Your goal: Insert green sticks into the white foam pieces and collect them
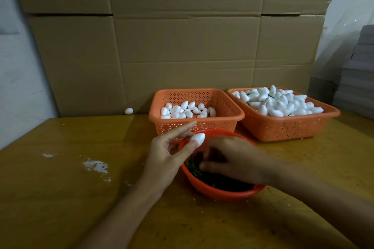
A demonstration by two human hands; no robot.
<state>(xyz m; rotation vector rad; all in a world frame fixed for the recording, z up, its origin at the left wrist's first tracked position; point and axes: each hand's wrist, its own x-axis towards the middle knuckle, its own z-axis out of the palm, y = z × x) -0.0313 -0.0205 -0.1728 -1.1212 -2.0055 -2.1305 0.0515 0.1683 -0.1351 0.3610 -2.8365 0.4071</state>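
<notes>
Wooden bench (60,198): yellow-brown and glossy, carrying everything below; white smears (96,166) lie on its left part.
Stray piece (128,111): one white foam egg alone at the bench's back edge, against the cardboard (182,36) wall, well left of the baskets.
Left hand (166,159): raised over the bowl's left rim, palm turned toward the camera; thumb and middle fingers pinch a foam piece (198,139), forefinger stretched out straight above it.
Foam piece: white, egg-shaped, held in the air above the bowl, just in front of the left basket.
Left basket (176,127): orange, perforated, behind the bowl; a thin layer of loose pieces (187,111) covers part of its floor.
Bowl (218,192): red-orange, round, nearest the person, centre of the bench; it holds a dark mass of green sticks (195,170).
Right hand (234,159): reaching in from the right, back upward, fingers curled down among the sticks; blurred, so I cannot tell whether it has hold of one.
Right basket (283,129): orange, touching the left basket at the rim; heaped pieces (279,103) rise above its edge, with bits of green showing between them.
Grey stack (360,70): flat layers at the far right edge.
</notes>
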